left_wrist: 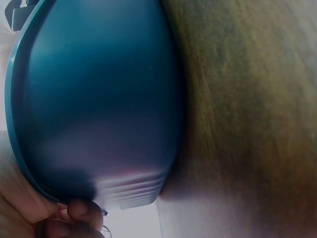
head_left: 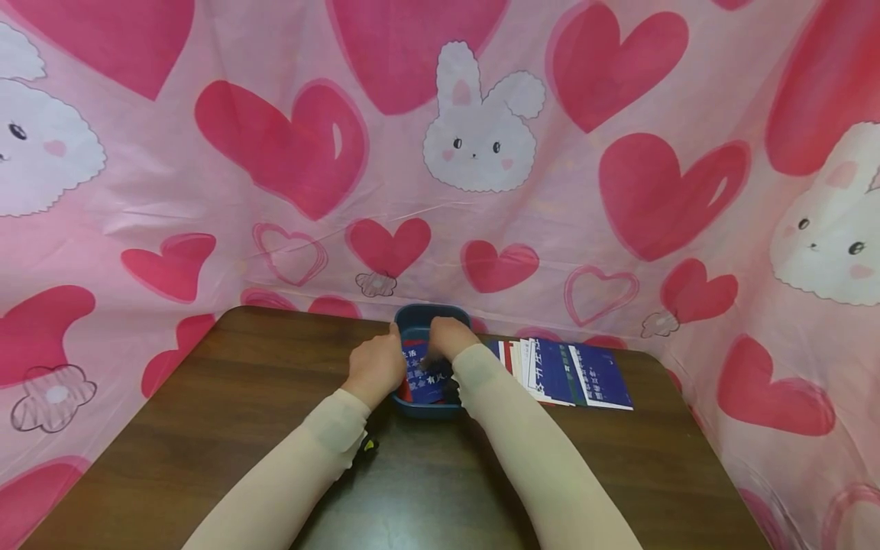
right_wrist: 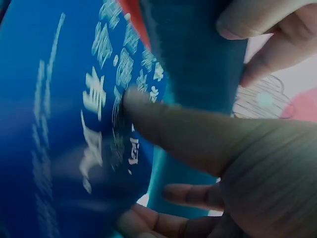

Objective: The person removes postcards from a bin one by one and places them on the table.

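Observation:
A dark teal plastic bin (head_left: 429, 411) stands near the table's back edge. My left hand (head_left: 374, 367) grips its left rim; in the left wrist view the fingers (left_wrist: 84, 213) curl over the rim of the bin (left_wrist: 109, 99). Inside lies a blue card (head_left: 421, 382) with white Chinese characters, with red showing beside it. My right hand (head_left: 450, 336) reaches down into the bin and pinches the blue card (right_wrist: 49, 124). Its thumb (right_wrist: 183, 134) lies across the printed face, while other fingers are at the lower edge, partly hidden.
Right of the bin, a fanned row of blue, white and red cards (head_left: 553, 374) lies on the brown wooden table (head_left: 206, 428). Pink cloth (head_left: 296, 252) printed with hearts and rabbits hangs behind and at both sides. A small dark thing with a yellow-green spot (head_left: 371, 444) shows beside my left wrist.

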A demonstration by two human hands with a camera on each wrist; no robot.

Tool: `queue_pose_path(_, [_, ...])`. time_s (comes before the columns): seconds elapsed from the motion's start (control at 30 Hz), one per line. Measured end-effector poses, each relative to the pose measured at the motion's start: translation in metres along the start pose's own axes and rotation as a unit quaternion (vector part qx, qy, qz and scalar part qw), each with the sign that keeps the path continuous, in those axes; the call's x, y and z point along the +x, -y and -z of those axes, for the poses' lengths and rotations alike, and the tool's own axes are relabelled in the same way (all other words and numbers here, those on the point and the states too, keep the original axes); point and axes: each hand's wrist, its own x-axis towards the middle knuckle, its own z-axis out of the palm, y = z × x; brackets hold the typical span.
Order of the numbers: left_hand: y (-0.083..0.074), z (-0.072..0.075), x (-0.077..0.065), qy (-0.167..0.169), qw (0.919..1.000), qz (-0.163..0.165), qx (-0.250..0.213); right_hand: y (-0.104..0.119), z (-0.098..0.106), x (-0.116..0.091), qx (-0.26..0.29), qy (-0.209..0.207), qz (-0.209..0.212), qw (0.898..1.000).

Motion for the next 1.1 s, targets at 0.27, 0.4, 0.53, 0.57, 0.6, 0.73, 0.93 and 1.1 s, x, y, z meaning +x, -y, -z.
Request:
queue_pose_path(0.27, [0.000, 0.000, 0.001, -0.007, 0.9999, -0.006, 0.010, -0.035, -0.001, 0.026, 0.069, -0.069, 0.036, 0.995])
queue_pose_path(0.4, [0.001, -0.002, 0.000, -0.015, 0.9998, -0.009, 0.005, -0.031, 0.029, -0.023, 0.154, -0.090, 0.036, 0.983])
queue_pose_path(0.53, [0.001, -0.002, 0.000, -0.014, 0.9999, -0.008, 0.002, -0.031, 0.060, -0.078, 0.214, -0.109, 0.027, 0.970])
queue_pose_path(0.57, [0.000, -0.002, 0.000, -0.014, 0.9999, -0.007, 0.002, -0.035, 0.064, -0.086, 0.228, -0.116, 0.028, 0.966])
queue_pose_path(0.6, [0.000, -0.002, 0.000, -0.014, 0.9999, -0.007, 0.002, -0.041, 0.067, -0.091, 0.235, -0.127, 0.029, 0.963])
queue_pose_path(0.73, [-0.001, -0.002, 0.000, -0.011, 0.9999, -0.012, -0.003, -0.075, 0.073, -0.102, 0.291, -0.143, 0.023, 0.946])
queue_pose_path(0.93, [-0.001, -0.001, -0.002, -0.007, 0.9999, -0.011, -0.007, -0.123, 0.074, -0.113, 0.369, -0.158, 0.006, 0.916])
queue_pose_path(1.1, [-0.001, 0.002, -0.002, -0.001, 1.0000, -0.006, -0.003, -0.153, 0.079, -0.126, 0.362, -0.185, -0.008, 0.913])
